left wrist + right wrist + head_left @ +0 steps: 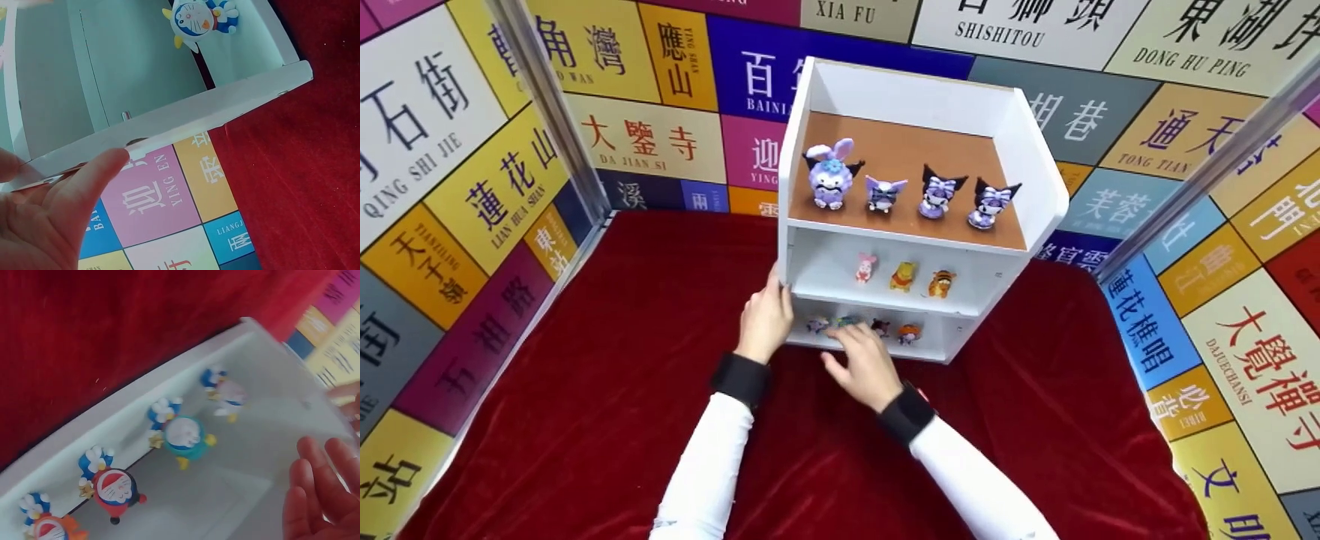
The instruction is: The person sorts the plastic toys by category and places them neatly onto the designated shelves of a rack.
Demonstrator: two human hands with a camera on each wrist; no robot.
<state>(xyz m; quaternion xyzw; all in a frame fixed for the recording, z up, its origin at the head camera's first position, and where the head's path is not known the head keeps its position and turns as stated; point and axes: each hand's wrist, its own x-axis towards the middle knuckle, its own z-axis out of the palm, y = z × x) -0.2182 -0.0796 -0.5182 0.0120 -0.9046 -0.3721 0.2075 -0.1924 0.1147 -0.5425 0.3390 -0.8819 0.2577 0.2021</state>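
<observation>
A white shelf unit [1046, 176] stands on the red cloth. My left hand [767, 319] grips the edge of its left side panel, with the thumb on the outer face in the left wrist view. In front of the bottom tier is my right hand [864, 367], fingers extended and holding nothing. Several small Doraemon figurines line that tier: one in teal [185, 433], one in red and black [115, 486], one in orange [53, 529], and a pale one [229, 391] at the left end. The head view partly hides this row behind the right hand.
On the middle tier stand a pink piglet [866, 268], a yellow bear [902, 276] and an orange tiger [941, 283]. Several purple figurines, including a rabbit-eared one [830, 180], occupy the brown top. Red velvet cloth [622, 375] surrounds the unit, with lettered panels [645, 139] behind.
</observation>
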